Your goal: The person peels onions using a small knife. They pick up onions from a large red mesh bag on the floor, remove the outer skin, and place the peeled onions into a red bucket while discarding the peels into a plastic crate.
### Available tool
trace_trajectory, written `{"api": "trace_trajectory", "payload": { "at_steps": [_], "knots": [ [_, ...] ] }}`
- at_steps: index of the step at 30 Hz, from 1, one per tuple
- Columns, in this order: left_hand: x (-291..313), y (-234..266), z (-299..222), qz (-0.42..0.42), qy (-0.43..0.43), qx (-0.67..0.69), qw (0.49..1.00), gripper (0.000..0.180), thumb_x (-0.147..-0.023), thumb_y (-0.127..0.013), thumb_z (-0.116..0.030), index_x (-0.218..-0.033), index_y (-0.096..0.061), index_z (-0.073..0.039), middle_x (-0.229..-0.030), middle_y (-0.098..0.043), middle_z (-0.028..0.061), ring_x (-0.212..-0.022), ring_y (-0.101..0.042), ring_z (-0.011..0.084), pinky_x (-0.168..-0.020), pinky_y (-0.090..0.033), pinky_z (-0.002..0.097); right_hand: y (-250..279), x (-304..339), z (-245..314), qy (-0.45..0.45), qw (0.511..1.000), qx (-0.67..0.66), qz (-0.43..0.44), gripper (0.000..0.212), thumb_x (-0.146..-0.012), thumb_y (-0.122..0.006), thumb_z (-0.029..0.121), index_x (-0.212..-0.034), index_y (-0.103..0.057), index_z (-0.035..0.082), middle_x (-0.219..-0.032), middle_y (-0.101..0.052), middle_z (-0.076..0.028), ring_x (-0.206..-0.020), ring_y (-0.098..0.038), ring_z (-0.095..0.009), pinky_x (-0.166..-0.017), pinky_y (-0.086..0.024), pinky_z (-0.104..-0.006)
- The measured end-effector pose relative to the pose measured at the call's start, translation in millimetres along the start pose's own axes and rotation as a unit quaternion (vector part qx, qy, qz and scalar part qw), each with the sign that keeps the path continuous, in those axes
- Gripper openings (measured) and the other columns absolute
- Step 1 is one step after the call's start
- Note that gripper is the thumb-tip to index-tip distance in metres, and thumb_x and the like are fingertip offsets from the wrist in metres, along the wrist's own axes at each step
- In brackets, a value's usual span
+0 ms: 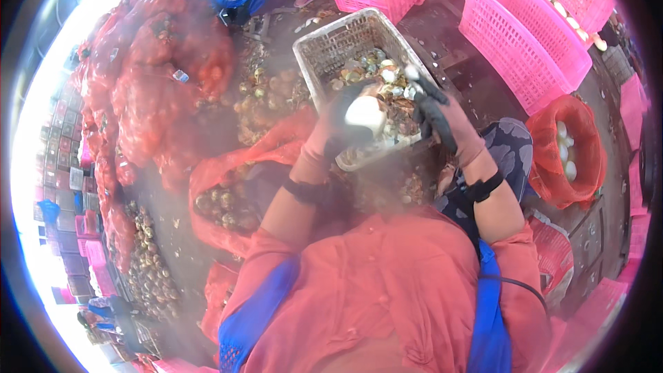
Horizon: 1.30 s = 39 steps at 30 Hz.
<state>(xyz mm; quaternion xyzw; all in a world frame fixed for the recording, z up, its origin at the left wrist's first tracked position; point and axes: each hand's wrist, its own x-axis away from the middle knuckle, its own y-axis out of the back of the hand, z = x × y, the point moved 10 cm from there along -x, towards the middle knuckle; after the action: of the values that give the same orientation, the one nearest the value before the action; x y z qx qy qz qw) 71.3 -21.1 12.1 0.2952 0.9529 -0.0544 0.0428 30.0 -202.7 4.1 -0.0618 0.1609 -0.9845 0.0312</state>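
My left hand (343, 112), in a dark glove, is closed around a smooth, round white thing that looks like a peeled onion (366, 113). To its right my right hand (436, 116), also in a dark glove, is raised with its fingers bent together. What it grips, if anything, is blurred, and a small pale spot shows by its fingertips. Both hands are over the near part of a dirty white plastic crate (324, 41). Brown skins and pale, whole or broken pieces (369, 65) lie inside it, partly hidden by my hands.
Red mesh sacks (148, 83) of onions are heaped at the left, and an opened one (224, 200) lies near my left arm. Loose onions (148, 262) cover floor beyond. Pink crates (514, 41) and a red mesh-lined basket (545, 166) with white onions stand at the right.
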Motion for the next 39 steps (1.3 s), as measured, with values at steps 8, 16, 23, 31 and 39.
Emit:
{"api": "trace_trajectory", "payload": {
  "at_steps": [8,16,23,31,39],
  "knots": [
    [-2,21,8,-0.073,-0.018,0.163,0.984,0.074,-0.071,-0.061,0.003,-0.141,-0.037,-0.002,-0.121,-0.057,0.011,-0.106,-0.06,0.0212,-0.082,-0.056,0.0317,-61,24,18,0.234,0.924,0.3,0.04,0.062,-0.09,-0.062,0.01,-0.147,-0.04,0.015,-0.111,-0.065,-0.019,-0.091,-0.067,-0.025,-0.079,-0.051,-0.0324],
    [5,13,13,-0.053,-0.007,0.067,0.996,0.047,-0.085,-0.059,-0.009,-0.13,-0.051,0.001,-0.116,-0.063,0.0078,-0.103,-0.062,0.0182,-0.09,-0.05,0.0322,-64,22,12,0.267,0.776,0.571,-0.03,0.061,-0.084,-0.061,0.006,-0.142,-0.047,0.017,-0.105,-0.064,-0.017,-0.086,-0.065,-0.035,-0.073,-0.053,-0.0419],
    [-1,-4,15,-0.086,0.04,0.238,0.967,0.048,-0.074,-0.064,0.004,-0.12,-0.054,-0.002,-0.107,-0.06,0.007,-0.092,-0.061,0.0172,-0.074,-0.052,0.028,-64,27,34,0.283,0.794,0.533,-0.075,0.063,-0.078,-0.065,0.006,-0.139,-0.049,0.019,-0.099,-0.063,-0.016,-0.085,-0.064,-0.035,-0.074,-0.052,-0.0427],
    [-8,12,39,-0.1,0.03,0.154,0.983,0.053,-0.083,-0.063,-0.013,-0.133,-0.049,-0.001,-0.119,-0.063,0.0097,-0.111,-0.061,0.0243,-0.094,-0.05,0.0389,-68,18,27,0.26,0.814,0.516,-0.059,0.048,-0.09,-0.06,0.008,-0.137,-0.051,0.01,-0.105,-0.065,-0.016,-0.088,-0.065,-0.03,-0.074,-0.052,-0.0368],
    [-5,7,15,-0.091,-0.013,0.255,0.963,0.062,-0.07,-0.061,0.005,-0.13,-0.048,0.003,-0.117,-0.06,0.013,-0.105,-0.062,0.023,-0.085,-0.054,0.0307,-50,-1,-15,-0.005,0.997,0.001,0.08,0.046,-0.091,-0.064,0.014,-0.136,-0.056,0.013,-0.085,-0.065,-0.003,-0.069,-0.059,-0.009,-0.057,-0.049,-0.0269]
  ]
}}
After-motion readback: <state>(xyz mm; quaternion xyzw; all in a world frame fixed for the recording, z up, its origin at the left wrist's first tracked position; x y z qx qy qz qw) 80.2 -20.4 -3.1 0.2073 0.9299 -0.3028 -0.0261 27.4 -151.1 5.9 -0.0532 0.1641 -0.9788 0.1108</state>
